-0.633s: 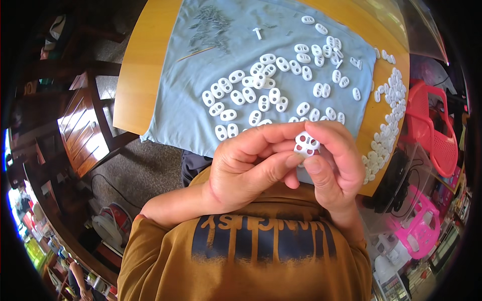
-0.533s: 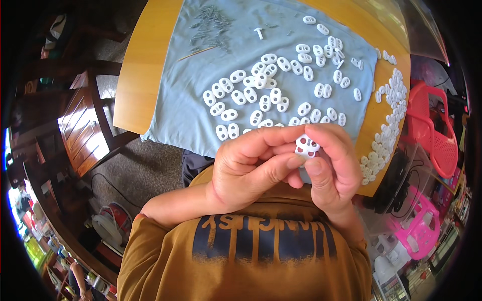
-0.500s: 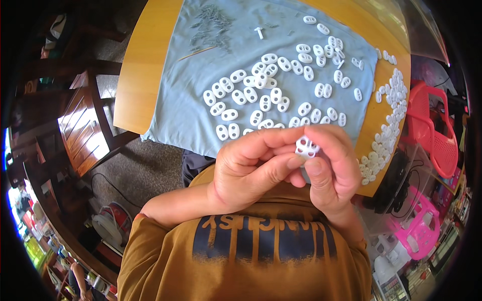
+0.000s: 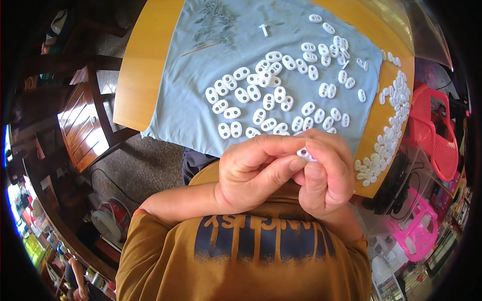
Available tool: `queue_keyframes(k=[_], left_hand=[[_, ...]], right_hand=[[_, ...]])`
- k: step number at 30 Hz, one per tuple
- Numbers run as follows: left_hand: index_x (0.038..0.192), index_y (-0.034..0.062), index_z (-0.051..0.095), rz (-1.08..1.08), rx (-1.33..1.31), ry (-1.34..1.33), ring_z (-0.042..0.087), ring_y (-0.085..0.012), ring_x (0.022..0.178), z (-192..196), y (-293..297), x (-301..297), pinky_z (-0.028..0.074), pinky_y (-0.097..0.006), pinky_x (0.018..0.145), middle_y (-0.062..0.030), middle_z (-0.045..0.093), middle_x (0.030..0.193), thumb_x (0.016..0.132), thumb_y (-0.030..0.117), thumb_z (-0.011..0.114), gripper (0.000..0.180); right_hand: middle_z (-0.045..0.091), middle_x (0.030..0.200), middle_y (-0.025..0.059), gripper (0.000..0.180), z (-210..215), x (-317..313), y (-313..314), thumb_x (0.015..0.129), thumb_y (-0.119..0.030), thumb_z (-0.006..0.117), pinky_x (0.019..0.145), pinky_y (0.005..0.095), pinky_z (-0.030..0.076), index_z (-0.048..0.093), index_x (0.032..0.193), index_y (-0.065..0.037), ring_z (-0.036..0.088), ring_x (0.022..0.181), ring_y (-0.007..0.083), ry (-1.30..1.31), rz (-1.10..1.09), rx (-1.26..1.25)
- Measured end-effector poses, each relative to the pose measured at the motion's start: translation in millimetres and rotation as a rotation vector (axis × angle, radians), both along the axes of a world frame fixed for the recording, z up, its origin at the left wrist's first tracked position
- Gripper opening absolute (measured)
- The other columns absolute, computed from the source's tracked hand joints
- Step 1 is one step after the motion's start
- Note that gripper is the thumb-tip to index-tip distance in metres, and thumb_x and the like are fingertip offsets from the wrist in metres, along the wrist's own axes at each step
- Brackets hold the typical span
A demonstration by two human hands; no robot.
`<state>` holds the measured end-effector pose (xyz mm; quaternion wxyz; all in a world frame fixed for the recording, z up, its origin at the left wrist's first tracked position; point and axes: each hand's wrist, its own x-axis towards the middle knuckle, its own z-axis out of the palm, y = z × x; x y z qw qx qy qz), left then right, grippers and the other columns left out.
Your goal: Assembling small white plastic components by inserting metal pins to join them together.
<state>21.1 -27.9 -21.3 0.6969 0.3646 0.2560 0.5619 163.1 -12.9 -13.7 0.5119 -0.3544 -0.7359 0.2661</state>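
My left hand (image 4: 251,173) and my right hand (image 4: 329,170) meet over the near edge of the blue-grey cloth (image 4: 198,75). Between their fingertips is a small white plastic cord lock (image 4: 304,153), pinched from both sides. One of its holes shows; the fingers cover most of the rest. Beyond my hands, many white oval two-hole cord lock pieces (image 4: 242,95) lie scattered on the cloth, a few resting on others. At the cloth's far left sits a heap of small metal springs (image 4: 213,22). A white T-shaped piece (image 4: 264,30) lies to the right of the springs.
A thin wooden stick (image 4: 200,48) lies below the springs. More small white pieces (image 4: 386,140) are piled along the right edge of the yellow wooden table (image 4: 143,75). A red plastic chair (image 4: 434,135) and a pink stool (image 4: 419,226) stand to the right, a wooden chair (image 4: 85,120) to the left.
The cord lock has turned in my fingers and sits deeper between them, so less of its holes shows. My right hand has shifted slightly left, closer to the left. The view has moved a little.
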Motion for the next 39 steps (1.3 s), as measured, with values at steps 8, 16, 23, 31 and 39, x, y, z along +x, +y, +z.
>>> queue_keyframes(k=[8, 16, 23, 31, 39], left_hand=[[0.117, -0.0057, 0.049, -0.143, -0.198, 0.025, 0.061, -0.0119, 0.083, 12, 8, -18, 0.05, -0.022, 0.076, -0.0096, 0.063, 0.094, 0.088, -0.001, 0.052, 0.03], [0.109, -0.0044, 0.054, 0.106, -0.117, 0.321, 0.06, -0.0149, 0.07, 52, 83, -42, 0.051, -0.025, 0.063, -0.0117, 0.063, 0.092, 0.085, 0.003, 0.055, 0.025], [0.087, 0.0059, 0.052, 0.487, 0.22, 0.555, 0.054, -0.0112, 0.066, 90, 227, -63, 0.044, -0.023, 0.06, -0.0055, 0.059, 0.083, 0.086, 0.012, 0.054, 0.007], [0.129, -0.0033, 0.033, 0.303, 0.431, 0.776, 0.056, -0.0099, 0.064, 49, 110, -34, 0.048, -0.022, 0.061, -0.0169, 0.062, 0.099, 0.085, -0.005, 0.048, 0.047], [0.094, -0.0034, 0.06, 0.273, 0.938, 1.182, 0.06, -0.0196, 0.06, 15, 79, -25, 0.046, -0.028, 0.052, -0.0104, 0.064, 0.077, 0.069, -0.011, 0.061, 0.026]], right_hand=[[0.059, 0.094, 0.0131, 0.027, 12, -4, 0, 0.085, -0.004, 0.053, 0.063, 0.0284, 0.046, 0.055, 0.111, 0.004, 0.057, 0.073, 0.0201, -0.003, -0.032, -0.143], [0.062, 0.088, 0.0152, 0.037, 12, 11, -15, 0.081, -0.005, 0.058, 0.068, 0.0326, 0.047, 0.049, 0.115, 0.006, 0.059, 0.075, 0.0236, 0.114, -0.131, -0.251], [0.062, 0.077, 0.01, 0.026, 20, 19, -13, 0.079, -0.002, 0.058, 0.059, 0.03, 0.046, 0.058, 0.104, 0.004, 0.058, 0.063, 0.0218, 0.114, 0.022, -0.195], [0.059, 0.069, 0.0066, 0.023, 7, 27, -8, 0.071, 0.001, 0.064, 0.049, 0.0288, 0.042, 0.062, 0.094, 0.001, 0.055, 0.055, 0.0196, 0.155, 0.151, -0.169], [0.058, 0.067, 0.0062, 0.024, 3, 14, -1, 0.069, 0.002, 0.065, 0.047, 0.0291, 0.041, 0.062, 0.093, 0.001, 0.054, 0.053, 0.0196, 0.195, 0.228, -0.123]])
